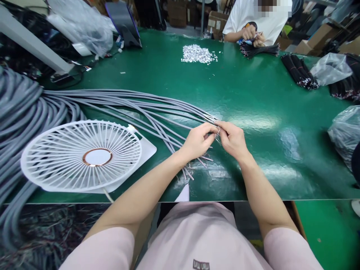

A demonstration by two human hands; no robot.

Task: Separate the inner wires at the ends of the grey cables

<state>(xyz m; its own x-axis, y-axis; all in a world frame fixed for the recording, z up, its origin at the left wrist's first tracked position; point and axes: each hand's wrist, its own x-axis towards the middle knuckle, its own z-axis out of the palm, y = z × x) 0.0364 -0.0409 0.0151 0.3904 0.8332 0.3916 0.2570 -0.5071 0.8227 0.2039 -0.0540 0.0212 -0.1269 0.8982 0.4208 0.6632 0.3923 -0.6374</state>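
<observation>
Several grey cables (135, 103) run from a large coiled bundle (17, 97) on the left across the green table. My left hand (199, 139) pinches the end of a cable near the middle of the table. Close against it, my right hand (233, 138) has its fingers closed on thin wires at that same cable end. The wires are too fine to make out well. Just beyond my fingers lie other cable tips, and more loose ends spread out below my left hand. A white fan (97, 156) lies to the left of my left forearm.
On the green table (253, 90) lies a pile of silvery scraps (198, 54). Across it, a person in a white shirt (236, 20) handles black wires (260, 50). Black wire bundles (299, 71) and plastic bags (347, 131) sit right; a grey post (33, 41) stands left.
</observation>
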